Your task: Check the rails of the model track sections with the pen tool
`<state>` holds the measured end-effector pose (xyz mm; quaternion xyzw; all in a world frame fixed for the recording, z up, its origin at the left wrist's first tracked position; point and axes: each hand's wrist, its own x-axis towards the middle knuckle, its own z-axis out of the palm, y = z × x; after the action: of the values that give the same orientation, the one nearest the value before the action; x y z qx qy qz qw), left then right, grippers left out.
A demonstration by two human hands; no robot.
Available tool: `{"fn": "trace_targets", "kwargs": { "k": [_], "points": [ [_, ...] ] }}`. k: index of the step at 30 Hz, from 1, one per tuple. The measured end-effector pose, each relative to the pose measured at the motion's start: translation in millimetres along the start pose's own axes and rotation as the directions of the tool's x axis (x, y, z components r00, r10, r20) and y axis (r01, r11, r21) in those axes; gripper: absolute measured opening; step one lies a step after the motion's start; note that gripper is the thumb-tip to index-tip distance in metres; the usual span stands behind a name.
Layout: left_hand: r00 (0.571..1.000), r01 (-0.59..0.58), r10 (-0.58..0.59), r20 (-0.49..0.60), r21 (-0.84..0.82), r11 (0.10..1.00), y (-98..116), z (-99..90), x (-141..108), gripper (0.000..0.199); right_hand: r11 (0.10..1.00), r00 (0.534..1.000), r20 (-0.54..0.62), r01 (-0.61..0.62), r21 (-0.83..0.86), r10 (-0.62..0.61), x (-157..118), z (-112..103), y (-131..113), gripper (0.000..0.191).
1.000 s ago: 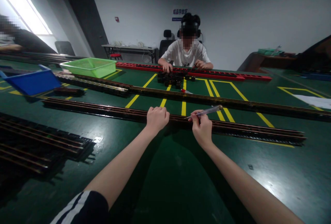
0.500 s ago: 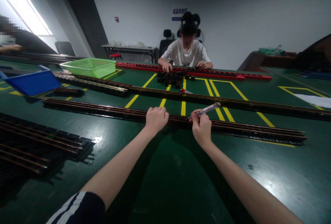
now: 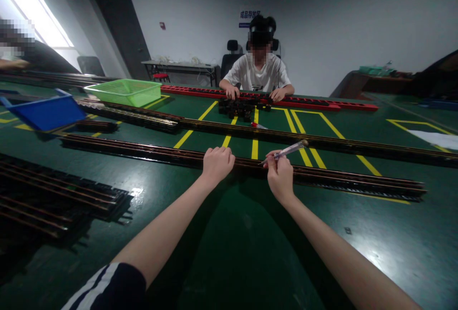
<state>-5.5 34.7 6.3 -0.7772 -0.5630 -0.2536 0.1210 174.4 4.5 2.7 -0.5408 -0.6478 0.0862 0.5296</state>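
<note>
While left hand (image 3: 216,165) seemingly steadies rail (image 3: 143,151), right hand (image 3: 280,176) holds screwdriver (image 3: 286,150).

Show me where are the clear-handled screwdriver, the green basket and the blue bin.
clear-handled screwdriver (image 3: 290,149), head view, middle of its clear handle.
green basket (image 3: 123,96), head view, its near wall.
blue bin (image 3: 45,115), head view, its near side wall.

Light: dim room, daylight from the window (image 3: 34,16).
Glare: bright patches on the green table (image 3: 229,233).
Edges: bowed, stretched.
</note>
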Motion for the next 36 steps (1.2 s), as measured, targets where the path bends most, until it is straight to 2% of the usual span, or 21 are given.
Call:
{"fn": "trace_targets", "kwargs": {
  "k": [14, 19, 36],
  "points": [
    [1.000, -0.003, 0.003, -0.003, -0.008, 1.000, -0.7, 1.5, 0.1, 0.033, 1.000, 1.000, 0.023, 0.003, 0.008, -0.004, -0.5, -0.4, -1.0, 0.023],
    [1.000, -0.005, 0.006, -0.025, 0.038, 0.999, -1.1, 3.5, 0.1, 0.031, 1.000, 1.000, -0.015, 0.007, -0.008, -0.007, -0.7, 0.3, -0.3, 0.022],
    [1.000, 0.003, -0.003, -0.002, -0.003, 1.000, 1.0, -1.0, 0.2, 0.034, 1.000, 1.000, 0.019, -0.010, 0.008, 0.009, -0.6, -0.3, -1.0, 0.023]
  ]
}}
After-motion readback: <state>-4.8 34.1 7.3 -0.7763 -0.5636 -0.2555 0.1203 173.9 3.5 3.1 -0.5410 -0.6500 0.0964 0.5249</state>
